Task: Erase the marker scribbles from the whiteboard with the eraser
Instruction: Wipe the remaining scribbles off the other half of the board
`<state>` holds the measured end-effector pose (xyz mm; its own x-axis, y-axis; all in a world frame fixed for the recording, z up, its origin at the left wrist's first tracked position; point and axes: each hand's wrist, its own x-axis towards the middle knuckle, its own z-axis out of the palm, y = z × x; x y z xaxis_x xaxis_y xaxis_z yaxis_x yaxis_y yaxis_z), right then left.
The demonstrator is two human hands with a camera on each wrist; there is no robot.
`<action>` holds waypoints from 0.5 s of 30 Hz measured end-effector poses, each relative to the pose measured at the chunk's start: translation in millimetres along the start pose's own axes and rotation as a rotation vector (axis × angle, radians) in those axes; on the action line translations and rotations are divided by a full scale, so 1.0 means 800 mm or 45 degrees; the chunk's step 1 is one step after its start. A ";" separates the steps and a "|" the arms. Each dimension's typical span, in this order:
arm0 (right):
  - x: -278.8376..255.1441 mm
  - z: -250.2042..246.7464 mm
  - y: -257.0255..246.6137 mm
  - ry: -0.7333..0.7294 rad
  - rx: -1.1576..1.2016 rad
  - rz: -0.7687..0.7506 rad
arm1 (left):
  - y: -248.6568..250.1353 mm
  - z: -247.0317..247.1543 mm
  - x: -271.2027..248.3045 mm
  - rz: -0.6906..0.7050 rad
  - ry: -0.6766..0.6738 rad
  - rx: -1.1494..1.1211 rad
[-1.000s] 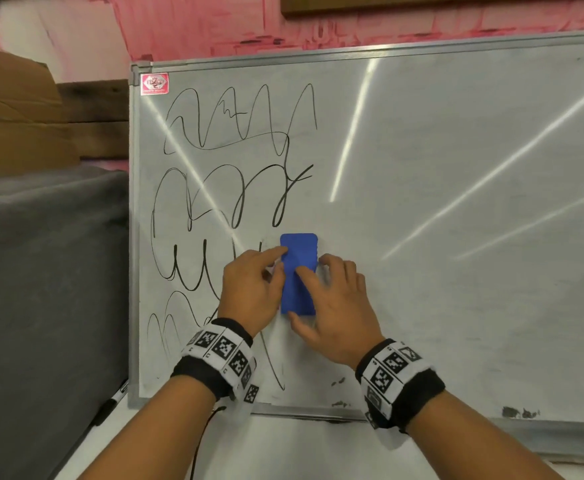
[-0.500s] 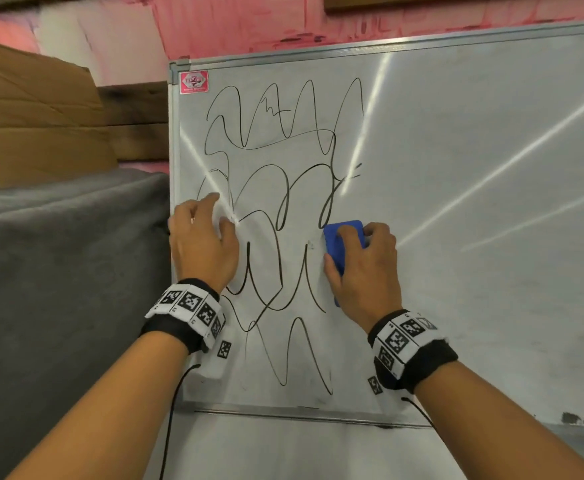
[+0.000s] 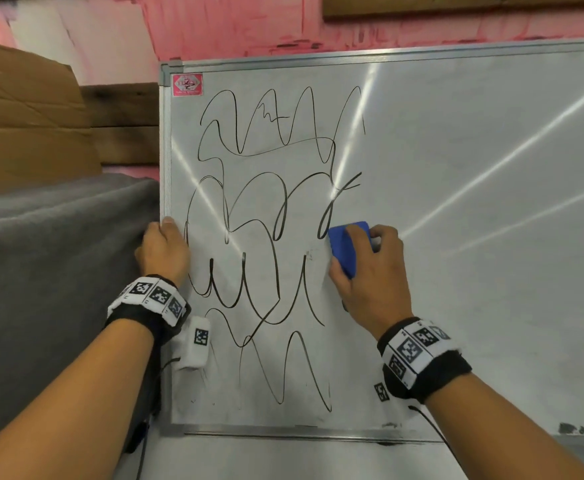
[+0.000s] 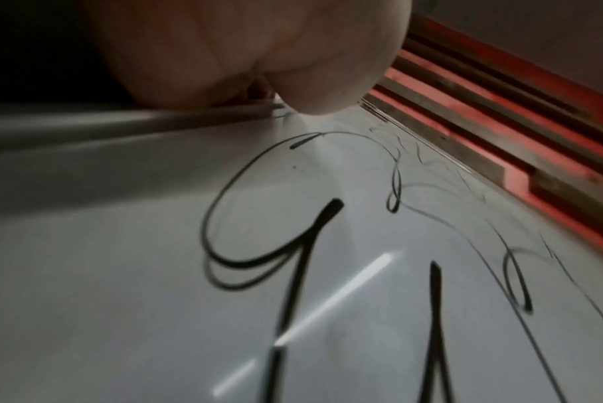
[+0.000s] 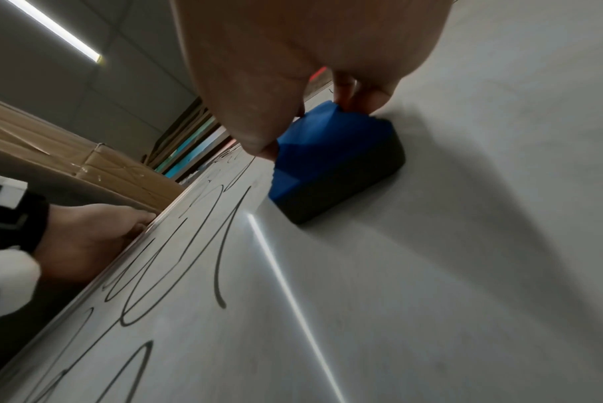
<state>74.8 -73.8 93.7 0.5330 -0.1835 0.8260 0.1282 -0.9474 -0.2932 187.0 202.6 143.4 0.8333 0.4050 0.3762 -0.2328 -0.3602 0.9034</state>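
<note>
Whiteboard [image 3: 456, 237] fills the centre and right of the head view, its left half covered in black scribbles [image 3: 266, 237]. Right hand [image 3: 370, 271] grips a blue eraser [image 3: 344, 247], thumb on one side and fingers on the other, its dark pad flat against the board just right of the scribbles at mid-frame. Left hand [image 3: 162, 251] curls over the board's left frame edge, thumb on the front. Grey cloth [image 3: 51, 289] and a cardboard box [image 3: 24, 116] lie at the left of the frame.
</note>
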 end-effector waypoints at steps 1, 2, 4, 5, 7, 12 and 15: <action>0.004 0.001 0.000 0.000 -0.004 -0.002 | 0.000 0.001 0.005 -0.034 0.028 -0.025; 0.003 0.002 0.000 -0.005 -0.012 -0.004 | -0.001 0.004 0.009 -0.055 0.059 -0.039; -0.009 0.002 0.001 -0.023 -0.019 -0.019 | -0.007 0.011 0.014 -0.065 0.109 -0.081; -0.018 0.003 0.002 -0.034 -0.014 -0.033 | -0.009 0.014 0.014 -0.061 0.125 -0.105; -0.038 0.004 0.004 -0.065 -0.002 -0.059 | -0.012 0.018 0.013 -0.070 0.146 -0.123; -0.027 -0.005 0.014 -0.050 -0.027 -0.099 | -0.008 0.019 0.009 -0.105 0.158 -0.102; 0.020 -0.015 0.017 0.042 0.015 -0.030 | -0.009 0.018 0.009 -0.093 0.143 -0.101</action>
<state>75.0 -92.8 108.6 0.5021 -0.1697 0.8480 0.1505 -0.9484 -0.2790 201.9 196.1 137.0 0.7891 0.5208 0.3257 -0.2164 -0.2605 0.9409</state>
